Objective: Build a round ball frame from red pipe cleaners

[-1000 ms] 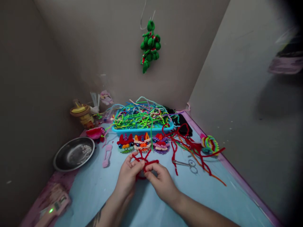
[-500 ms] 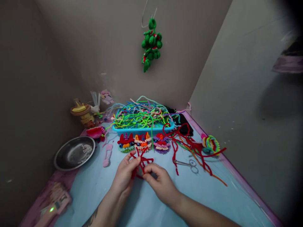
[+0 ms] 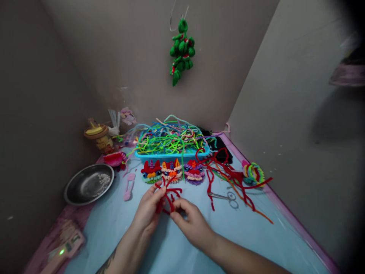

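Observation:
Over the blue table cover, my left hand [image 3: 149,207] is closed on a bundle of red yarn [image 3: 168,195] whose loose ends stick out above the fingers. My right hand [image 3: 190,222] pinches a strand of this yarn just to the right, fingertips close to the left ones. Part of the bundle is hidden behind the left fingers. Just beyond the hands sit a red-topped crocheted face [image 3: 152,172], an orange and white one [image 3: 172,170] and a purple one [image 3: 194,172], side by side.
A blue tray [image 3: 171,156] heaped with colourful yarn pieces stands behind. Small scissors [image 3: 228,198] and loose red yarn [image 3: 236,176] lie on the right. Leftward are a metal bowl [image 3: 85,188], a pink clip-like piece [image 3: 129,186] and a pink device with a green light [image 3: 67,249].
The right hand has shifted slightly left and down with its pinched strand, and the red yarn ends have moved a little. The left hand keeps its hold.

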Tool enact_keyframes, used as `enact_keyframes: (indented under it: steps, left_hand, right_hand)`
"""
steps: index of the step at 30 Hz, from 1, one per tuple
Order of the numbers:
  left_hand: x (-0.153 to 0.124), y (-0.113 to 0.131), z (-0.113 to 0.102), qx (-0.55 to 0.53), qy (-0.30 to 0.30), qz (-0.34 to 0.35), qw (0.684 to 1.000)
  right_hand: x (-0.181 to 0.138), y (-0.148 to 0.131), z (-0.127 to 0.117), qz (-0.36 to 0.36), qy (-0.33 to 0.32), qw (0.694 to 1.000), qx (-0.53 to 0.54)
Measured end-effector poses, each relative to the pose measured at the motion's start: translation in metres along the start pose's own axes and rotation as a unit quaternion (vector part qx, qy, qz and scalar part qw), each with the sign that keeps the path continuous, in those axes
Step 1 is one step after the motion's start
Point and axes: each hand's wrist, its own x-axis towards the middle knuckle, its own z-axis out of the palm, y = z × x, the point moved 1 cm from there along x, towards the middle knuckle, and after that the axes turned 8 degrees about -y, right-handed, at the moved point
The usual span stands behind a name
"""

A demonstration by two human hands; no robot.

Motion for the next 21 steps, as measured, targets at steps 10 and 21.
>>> enact_keyframes:
  steps: [10,21]
  left_hand:
    - [0.001,0.006,-0.002,0.025,-0.013,0.001,1.000]
    - [-0.010,0.027,-0.003,0.221,-0.189,-0.025,0.956]
  right_hand:
    - [-0.001,0.002,-0.002,-0.081,-0.003,0.994,-0.074]
    - [0.003,-0.007,-0.042,-0.113,0.119,0.980,-0.117]
